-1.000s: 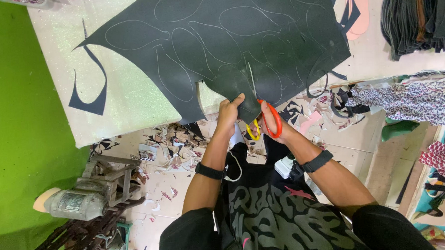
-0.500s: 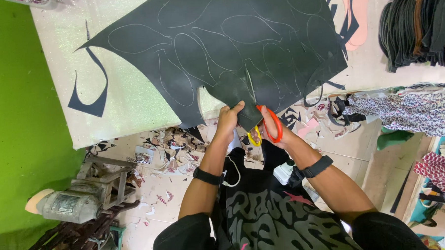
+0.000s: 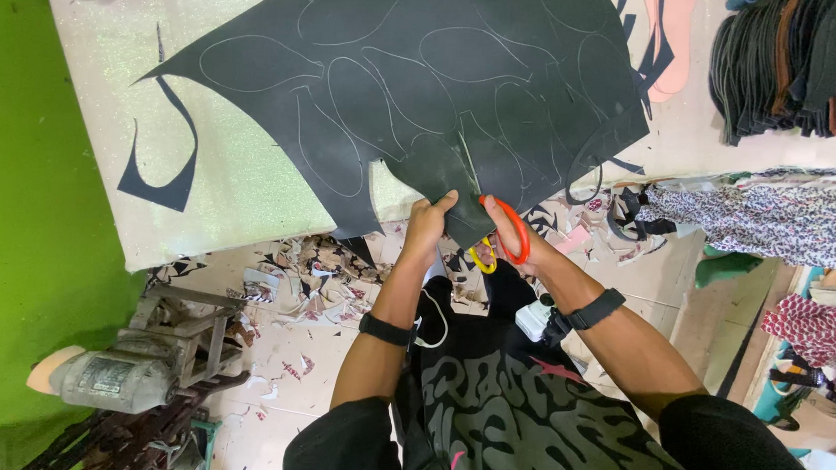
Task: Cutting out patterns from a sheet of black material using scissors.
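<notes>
Head view: black sheet [image 3: 413, 87], marked with pale teardrop outlines, lay on the tabletop [image 3: 241, 204], its near edge overhanging. Left hand [image 3: 427, 227] pinched that edge shut. Right hand [image 3: 511, 236] was closed through the orange-handled scissors [image 3: 501, 232], blades in the sheet. Most outlines remained uncut; offcuts [image 3: 299, 276] littered the floor [image 3: 293, 360]. Stacked dark pieces [image 3: 782, 46] sat far right.

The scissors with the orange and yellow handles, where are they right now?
In the head view, the scissors sit just right of centre in the right hand, blades cutting into the black sheet beside the left hand.
</notes>
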